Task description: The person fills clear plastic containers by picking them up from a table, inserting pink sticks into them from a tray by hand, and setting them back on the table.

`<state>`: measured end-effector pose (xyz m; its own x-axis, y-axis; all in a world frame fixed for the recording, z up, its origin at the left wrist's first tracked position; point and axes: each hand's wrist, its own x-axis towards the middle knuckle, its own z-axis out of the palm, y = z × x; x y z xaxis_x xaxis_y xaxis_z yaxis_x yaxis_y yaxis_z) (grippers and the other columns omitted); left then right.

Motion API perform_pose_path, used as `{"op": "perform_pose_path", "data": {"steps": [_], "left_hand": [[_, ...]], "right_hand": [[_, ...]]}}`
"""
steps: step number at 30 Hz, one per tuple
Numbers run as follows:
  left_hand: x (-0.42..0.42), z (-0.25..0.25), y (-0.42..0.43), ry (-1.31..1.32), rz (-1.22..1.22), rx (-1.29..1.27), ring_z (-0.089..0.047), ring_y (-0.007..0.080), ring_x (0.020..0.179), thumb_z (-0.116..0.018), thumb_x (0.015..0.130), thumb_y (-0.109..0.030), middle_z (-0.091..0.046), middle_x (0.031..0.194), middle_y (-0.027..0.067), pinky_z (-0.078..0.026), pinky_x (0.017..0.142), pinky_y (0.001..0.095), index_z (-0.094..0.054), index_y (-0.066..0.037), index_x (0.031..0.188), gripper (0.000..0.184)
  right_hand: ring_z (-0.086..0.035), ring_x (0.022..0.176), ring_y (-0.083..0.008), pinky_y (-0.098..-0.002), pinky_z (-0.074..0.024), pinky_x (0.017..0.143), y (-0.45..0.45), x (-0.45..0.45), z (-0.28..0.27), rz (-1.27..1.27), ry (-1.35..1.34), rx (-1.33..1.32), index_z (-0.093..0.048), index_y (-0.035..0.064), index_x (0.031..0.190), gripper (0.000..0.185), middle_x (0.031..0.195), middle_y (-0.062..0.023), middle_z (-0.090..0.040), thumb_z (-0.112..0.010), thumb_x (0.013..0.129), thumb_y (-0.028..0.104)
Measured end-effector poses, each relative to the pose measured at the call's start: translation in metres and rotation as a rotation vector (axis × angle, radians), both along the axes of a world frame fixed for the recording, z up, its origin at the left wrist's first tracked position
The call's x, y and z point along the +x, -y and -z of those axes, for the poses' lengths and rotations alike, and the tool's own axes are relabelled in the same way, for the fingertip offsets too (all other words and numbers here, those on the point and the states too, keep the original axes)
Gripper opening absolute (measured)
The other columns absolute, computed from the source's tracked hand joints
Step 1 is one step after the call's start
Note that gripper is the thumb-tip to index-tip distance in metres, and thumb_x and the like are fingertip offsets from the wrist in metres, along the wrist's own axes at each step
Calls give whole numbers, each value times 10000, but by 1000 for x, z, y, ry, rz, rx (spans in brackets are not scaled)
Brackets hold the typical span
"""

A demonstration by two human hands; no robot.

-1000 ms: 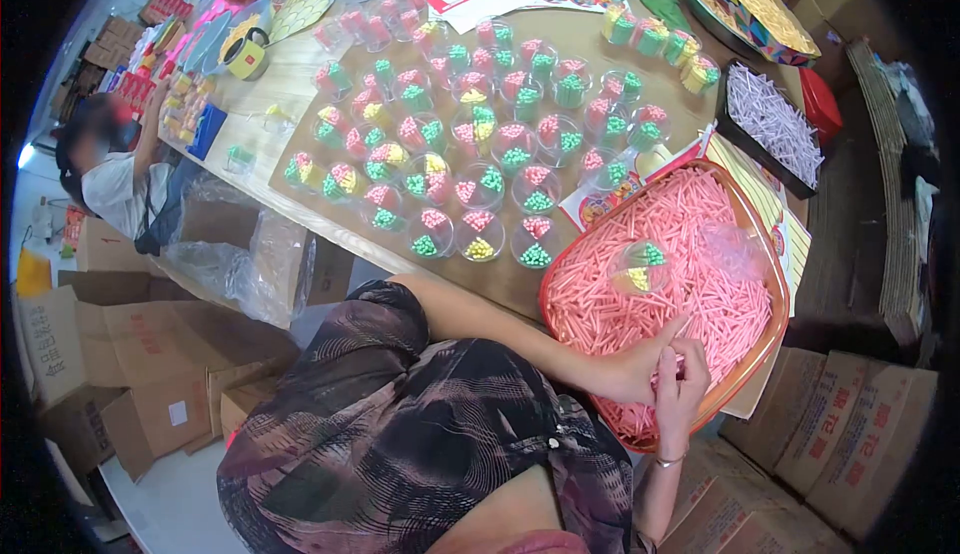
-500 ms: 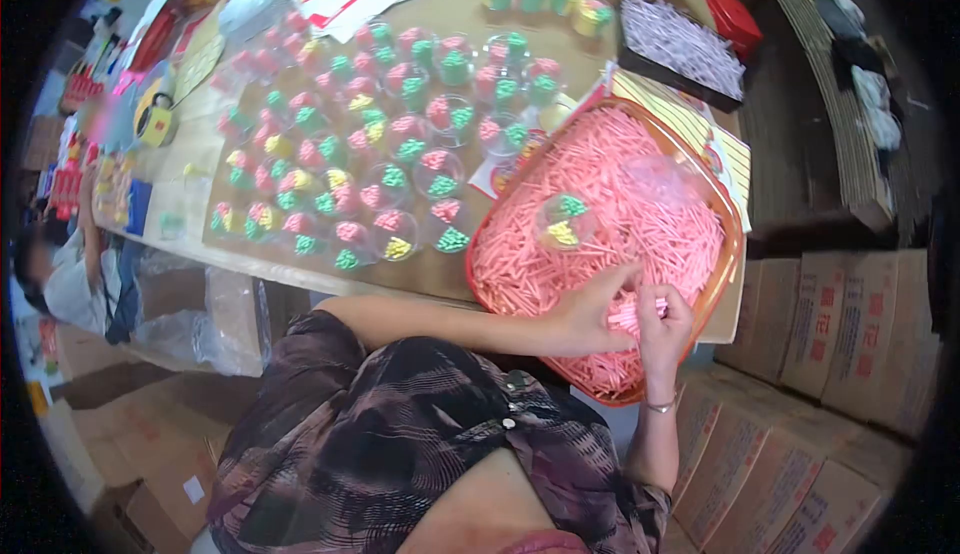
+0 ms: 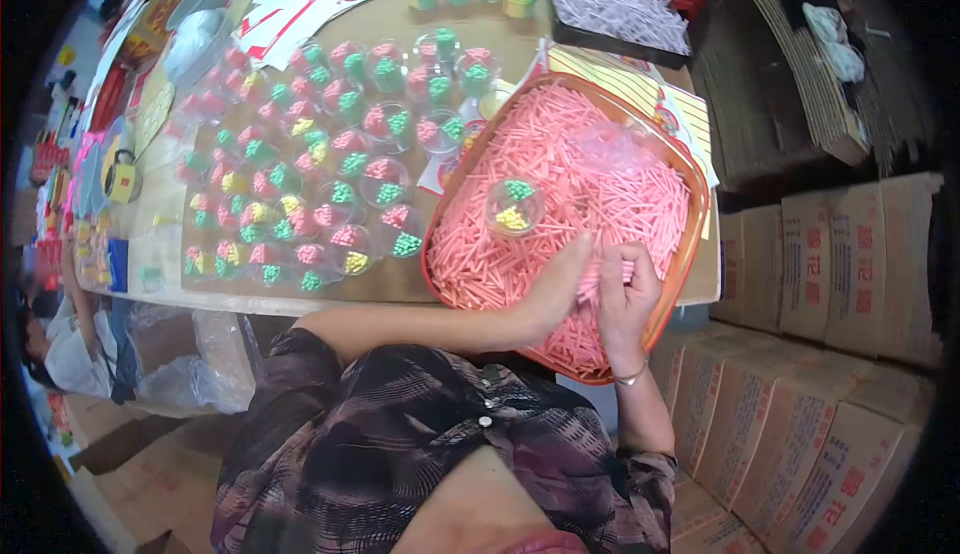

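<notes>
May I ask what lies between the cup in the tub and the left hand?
In the head view, loose pink sticks lie between the cup and left hand.

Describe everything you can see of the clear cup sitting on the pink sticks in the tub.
The clear cup looks like thin plastic, with a round rim. Its mouth faces up toward the camera; any slight lean is hard to judge. Inside are green sticks on the far side and yellow sticks on the near side. It rests on the pink sticks within the orange-red tub, beyond the left hand and right hand, with neither touching it.
</notes>
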<state>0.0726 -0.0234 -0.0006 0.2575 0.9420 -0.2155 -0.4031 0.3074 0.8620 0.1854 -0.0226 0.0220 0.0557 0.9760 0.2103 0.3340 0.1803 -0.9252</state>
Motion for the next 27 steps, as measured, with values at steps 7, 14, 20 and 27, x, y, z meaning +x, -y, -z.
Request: {"op": "perform_pose_path", "data": {"steps": [7, 14, 20, 27], "left_hand": [[-9, -19, -2, 124, 131, -373, -401, 101, 657, -375, 1047, -225, -435, 782, 16, -366, 598, 244, -458, -65, 959, 201], [2, 9, 0, -186, -222, 356, -376, 97, 611, -389, 1041, -209, -412, 739, -12, -356, 561, 250, -453, -74, 908, 201], [-26, -7, -3, -232, 92, 234, -448, 140, 688, -436, 1004, -148, -486, 813, 39, -397, 628, 287, -501, -46, 996, 122], [-79, -18, -14, -930, 2, 978, -556, 205, 877, -688, 816, -88, -582, 1082, 102, -460, 760, 290, -544, -20, 1209, 424]], "right_hand": [[-464, 703, -116, -235, -398, 662, -3, 4, 2, -54, 117, 178, -562, 21, 851, 65, 805, -39, -544, -577, 908, 48], [-495, 673, -152, -252, -425, 644, -6, -9, -2, -56, 5, 265, -574, 15, 840, 49, 791, -61, -568, -615, 863, 30], [-491, 686, -127, -243, -427, 675, -8, -1, -11, -14, -140, 135, -569, 14, 804, 76, 794, -47, -569, -621, 859, 9], [-463, 730, -97, -219, -391, 700, -14, 17, -17, 56, -144, 39, -549, 32, 812, 89, 822, -19, -556, -582, 894, 17]]}}
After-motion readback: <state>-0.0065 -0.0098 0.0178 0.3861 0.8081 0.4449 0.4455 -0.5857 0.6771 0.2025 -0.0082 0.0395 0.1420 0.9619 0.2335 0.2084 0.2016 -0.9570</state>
